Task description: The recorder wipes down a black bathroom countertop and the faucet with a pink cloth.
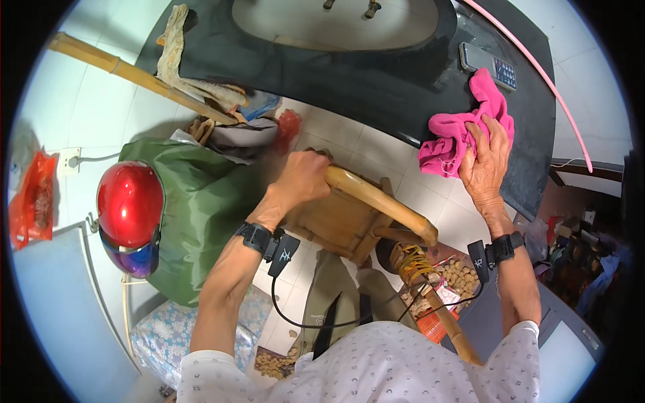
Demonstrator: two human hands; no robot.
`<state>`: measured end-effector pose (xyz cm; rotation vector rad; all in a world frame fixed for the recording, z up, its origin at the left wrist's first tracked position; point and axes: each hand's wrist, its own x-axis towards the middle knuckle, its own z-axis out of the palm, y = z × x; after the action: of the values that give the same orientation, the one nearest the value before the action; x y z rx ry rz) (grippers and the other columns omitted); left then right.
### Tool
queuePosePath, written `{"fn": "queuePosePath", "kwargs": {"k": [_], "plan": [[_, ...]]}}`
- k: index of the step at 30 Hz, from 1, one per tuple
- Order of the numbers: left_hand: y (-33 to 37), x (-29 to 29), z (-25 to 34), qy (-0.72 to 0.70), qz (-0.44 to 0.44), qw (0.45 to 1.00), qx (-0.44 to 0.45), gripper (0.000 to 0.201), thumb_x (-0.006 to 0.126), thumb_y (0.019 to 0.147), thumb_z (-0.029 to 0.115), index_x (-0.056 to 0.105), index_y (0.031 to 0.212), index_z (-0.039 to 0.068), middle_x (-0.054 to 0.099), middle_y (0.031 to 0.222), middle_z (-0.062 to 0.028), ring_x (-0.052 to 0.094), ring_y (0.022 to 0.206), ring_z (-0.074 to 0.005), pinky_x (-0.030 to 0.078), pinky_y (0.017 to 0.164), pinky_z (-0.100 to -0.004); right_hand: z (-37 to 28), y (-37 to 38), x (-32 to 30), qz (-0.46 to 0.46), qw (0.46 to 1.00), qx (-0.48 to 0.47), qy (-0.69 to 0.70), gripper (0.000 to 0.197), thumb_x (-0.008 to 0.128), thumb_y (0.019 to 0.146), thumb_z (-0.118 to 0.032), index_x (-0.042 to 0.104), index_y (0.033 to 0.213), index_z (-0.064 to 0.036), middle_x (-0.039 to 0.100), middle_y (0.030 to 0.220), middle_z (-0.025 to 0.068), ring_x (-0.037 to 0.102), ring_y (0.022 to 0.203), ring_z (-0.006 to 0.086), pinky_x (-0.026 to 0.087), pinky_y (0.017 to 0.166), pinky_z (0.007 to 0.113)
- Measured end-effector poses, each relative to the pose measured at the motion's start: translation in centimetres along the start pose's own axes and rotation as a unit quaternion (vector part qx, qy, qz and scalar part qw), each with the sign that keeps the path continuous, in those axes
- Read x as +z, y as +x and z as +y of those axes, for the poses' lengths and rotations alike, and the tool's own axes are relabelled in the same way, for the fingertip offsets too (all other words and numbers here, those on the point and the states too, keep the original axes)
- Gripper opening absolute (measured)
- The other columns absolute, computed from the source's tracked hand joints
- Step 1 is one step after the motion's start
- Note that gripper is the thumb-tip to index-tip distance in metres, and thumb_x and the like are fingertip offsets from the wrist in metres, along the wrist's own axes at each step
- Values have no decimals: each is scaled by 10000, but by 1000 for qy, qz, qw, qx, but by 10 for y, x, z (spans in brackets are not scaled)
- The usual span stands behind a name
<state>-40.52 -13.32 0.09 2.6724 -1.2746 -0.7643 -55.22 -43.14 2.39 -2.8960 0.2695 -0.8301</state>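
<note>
My left hand point(301, 178) is closed round one end of the curved top rail of a bamboo chair point(383, 200), which stands just in front of my legs. Over at the right, my right hand point(485, 161) has its bent fingers pressed into a bunched pink cloth point(447, 129). That cloth lies at the front edge of a dark countertop point(376, 79), and part of it hangs over. A grey phone with a keypad point(488, 64) rests on the counter just beyond the cloth, close to it.
An oval sink point(336, 37) is set in the counter. A pink hose point(537, 64) crosses its right side. At left, a red helmet point(131, 208) sits on a green cover point(208, 215), near a bamboo pole point(127, 70). Boxes of round tan items point(460, 277) stand by my legs.
</note>
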Motion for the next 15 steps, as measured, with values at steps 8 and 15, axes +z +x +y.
{"fn": "queuePosePath", "kwargs": {"k": [8, 15], "plan": [[-50, 15, 54, -52, 69, 996, 25, 260, 640, 547, 124, 610, 792, 44, 626, 767, -142, 615, 734, -339, 497, 641, -421, 1, -1, -1, 15, 1000, -1, -7, 341, 547, 722, -107, 608, 1057, -85, 494, 1195, 144, 437, 1138, 341, 334, 970, 460], [-78, 36, 80, -86, 117, 988, 44, 203, 629, 509, 118, 532, 675, 53, 568, 657, -121, 598, 667, -330, 480, 577, -415, 0, -1, 0, 7, 1000, 2, -8, 341, 541, 724, -108, 614, 1056, -87, 493, 1205, 142, 438, 1143, 331, 336, 971, 453]]}}
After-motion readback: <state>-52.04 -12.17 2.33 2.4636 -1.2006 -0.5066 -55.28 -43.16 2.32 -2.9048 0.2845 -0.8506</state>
